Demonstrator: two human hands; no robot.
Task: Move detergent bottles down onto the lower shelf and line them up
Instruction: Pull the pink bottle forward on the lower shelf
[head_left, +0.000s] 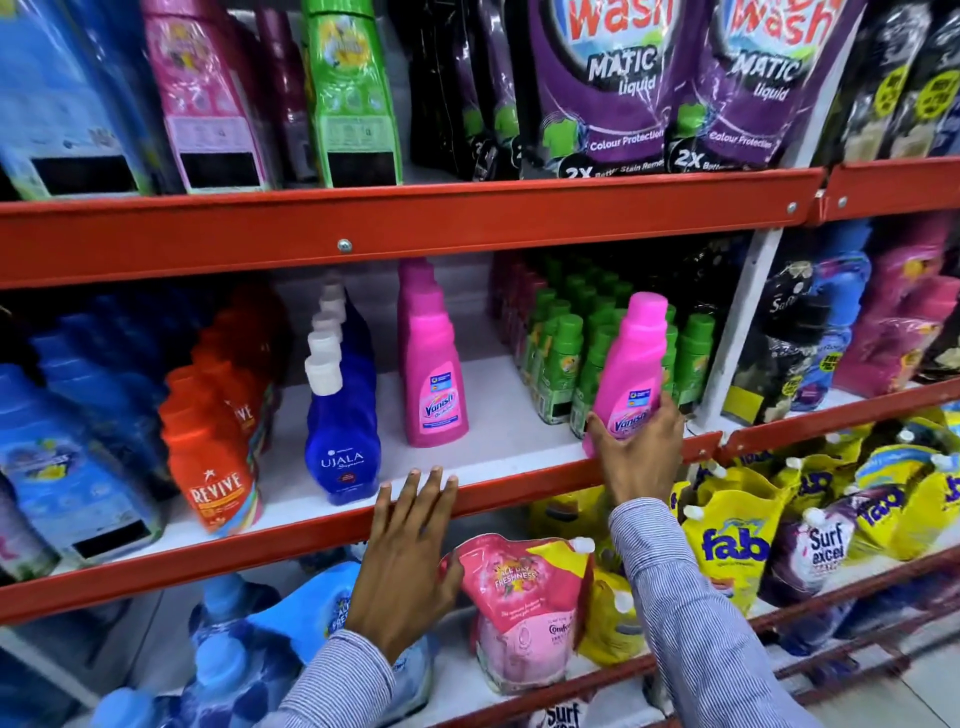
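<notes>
The right hand (636, 447) was closed around the lower body of a pink Vanish bottle (626, 374), which leaned to the right at the front edge of the middle shelf (498, 447), in front of a block of green-capped bottles (571, 343). The bottle's base looked to sit at or just over the shelf's red front lip; whether it rested on the board or was already lifted could not be told. The left hand (410, 551) was open, fingers spread, its fingertips (434, 475) laid against the red lip further left, apparently as a brace.

Judged from this, the step in hand was carrying or placing this one bottle. A second row of pink Vanish bottles (434, 364) stood upright a little to the left, with bare white shelf between it and the held one. If that row was the target, the next move called for righting the bottle and setting it in line with the row, label forward. If the bottle was instead bound for the shelf below, it would need to clear the lip and find a gap among the pouches there.

All bottles appeared capped, their contents hidden by opaque plastic. Left of the pink row stood a file of blue Ujala bottles (343, 431) and orange Revive bottles (215, 467). Below lay a pink Comfort pouch (524, 613) and yellow Fab pouches (737, 540).
</notes>
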